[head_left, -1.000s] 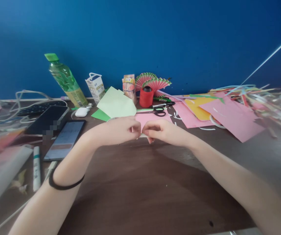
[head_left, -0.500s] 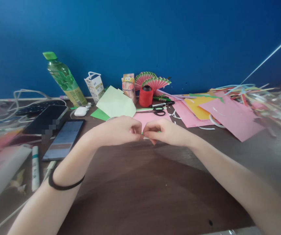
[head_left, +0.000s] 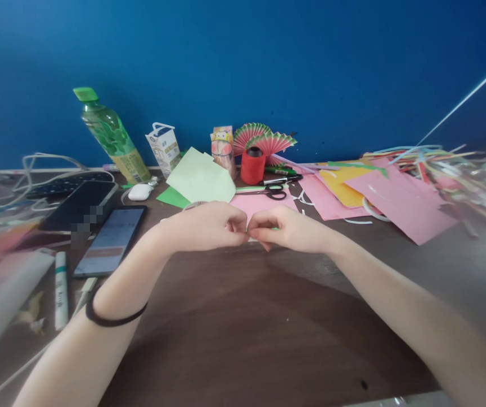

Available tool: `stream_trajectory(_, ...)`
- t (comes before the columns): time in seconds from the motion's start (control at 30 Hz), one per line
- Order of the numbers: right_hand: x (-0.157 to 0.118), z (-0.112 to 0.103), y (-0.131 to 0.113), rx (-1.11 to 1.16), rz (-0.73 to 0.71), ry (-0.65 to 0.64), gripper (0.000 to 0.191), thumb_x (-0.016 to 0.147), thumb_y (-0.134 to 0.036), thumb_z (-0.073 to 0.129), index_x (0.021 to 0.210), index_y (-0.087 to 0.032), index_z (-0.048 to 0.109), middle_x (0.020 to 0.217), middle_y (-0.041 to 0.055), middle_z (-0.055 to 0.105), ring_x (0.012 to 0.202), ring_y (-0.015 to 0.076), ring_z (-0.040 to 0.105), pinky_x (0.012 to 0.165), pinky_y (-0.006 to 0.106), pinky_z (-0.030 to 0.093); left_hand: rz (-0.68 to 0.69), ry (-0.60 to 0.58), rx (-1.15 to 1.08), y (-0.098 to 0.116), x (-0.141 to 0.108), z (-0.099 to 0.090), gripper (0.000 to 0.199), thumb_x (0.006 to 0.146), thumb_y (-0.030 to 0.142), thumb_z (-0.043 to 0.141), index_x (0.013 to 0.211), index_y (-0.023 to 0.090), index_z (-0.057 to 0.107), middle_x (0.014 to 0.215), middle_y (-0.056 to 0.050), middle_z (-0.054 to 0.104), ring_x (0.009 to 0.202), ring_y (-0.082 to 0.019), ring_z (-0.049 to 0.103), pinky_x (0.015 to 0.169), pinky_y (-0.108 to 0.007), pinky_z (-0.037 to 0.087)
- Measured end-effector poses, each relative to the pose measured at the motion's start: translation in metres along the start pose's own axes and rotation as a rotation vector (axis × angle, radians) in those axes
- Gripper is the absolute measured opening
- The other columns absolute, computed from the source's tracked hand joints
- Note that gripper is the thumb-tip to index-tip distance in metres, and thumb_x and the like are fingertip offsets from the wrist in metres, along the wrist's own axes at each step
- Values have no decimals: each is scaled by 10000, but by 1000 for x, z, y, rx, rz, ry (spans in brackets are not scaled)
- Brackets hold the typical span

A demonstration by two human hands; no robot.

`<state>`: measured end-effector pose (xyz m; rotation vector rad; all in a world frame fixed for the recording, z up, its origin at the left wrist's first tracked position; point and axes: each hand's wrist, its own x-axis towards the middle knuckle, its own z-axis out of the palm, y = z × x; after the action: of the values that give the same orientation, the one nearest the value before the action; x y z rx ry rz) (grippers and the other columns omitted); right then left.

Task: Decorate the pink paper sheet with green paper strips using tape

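Note:
My left hand point(head_left: 213, 225) and my right hand point(head_left: 291, 229) meet fingertip to fingertip above the dark table point(head_left: 234, 316). Fingers on both sides are curled into a pinch. Slivers of green show at the fingertips; whatever they grip is mostly hidden behind the fingers, and its kind cannot be made out. Just beyond the hands lies a sheet of pink paper point(head_left: 264, 204). Black-handled scissors point(head_left: 276, 193) rest at its far edge, near a red spool of thread point(head_left: 252, 167). Pale green paper point(head_left: 200, 178) lies behind my left hand.
Pink-and-green folded paper fans point(head_left: 264, 141) stand by the blue wall. To the left are a green-capped bottle point(head_left: 111, 135), a carton point(head_left: 164, 150), an earphone case point(head_left: 140, 192), a phone point(head_left: 111, 240) and a marker point(head_left: 61, 291). Pink sheets point(head_left: 399, 198) and colourful strips point(head_left: 459, 175) lie right.
Both hands stay in nearly the same place, still pinched together. My left fingertips have shifted very slightly to the right; the view has barely moved.

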<state>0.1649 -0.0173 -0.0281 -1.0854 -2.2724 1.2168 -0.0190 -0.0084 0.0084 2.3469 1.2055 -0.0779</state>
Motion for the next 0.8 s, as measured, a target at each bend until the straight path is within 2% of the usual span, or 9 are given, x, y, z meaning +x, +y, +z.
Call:
stream_trajectory(0.1,0,-1,2,3,2,-15,150,825,-261,465,745,-176,558,589,-35,530,553,93,469,536,224,342,0,-2,-17,-3,0,0,239,721,388,437,680,198,577,677,15,574,620,-131,491,537,-239,311)
stream_trajectory(0.2,1,-2,2,-31,-34,31,121,796,-258,514,862,-181,582,654,-22,552,604,110,494,556,233,365,-35,-1,-44,-5,0,-1,222,722,356,420,697,195,572,686,9,565,629,-133,491,535,-238,312)
stream_trajectory(0.33,1,-1,0,6,-81,102,94,774,-210,532,840,-182,593,796,8,613,724,129,552,656,257,412,-41,-27,-87,-7,0,-3,235,738,370,408,708,190,556,673,9,526,623,-129,472,529,-235,315)
stream_trajectory(0.53,4,-3,3,216,-59,124,77,762,-226,554,779,-158,586,673,-3,582,629,115,560,629,263,449,-12,26,-135,-6,-1,-8,318,785,427,367,731,181,562,709,5,534,623,-121,462,546,-228,332)
stream_trajectory(0.7,5,-1,4,230,-87,166,111,756,-168,555,866,-169,541,661,-17,583,615,108,564,626,256,450,-24,92,-119,-7,1,-5,345,792,437,358,792,188,597,753,0,577,670,-146,506,575,-241,348)
stream_trajectory(0.8,4,0,2,211,-132,145,116,766,-143,533,878,-171,525,654,-22,569,597,99,548,592,237,437,-22,134,-131,-7,0,-2,381,804,457,331,788,191,603,775,-6,595,705,-162,525,601,-250,361)
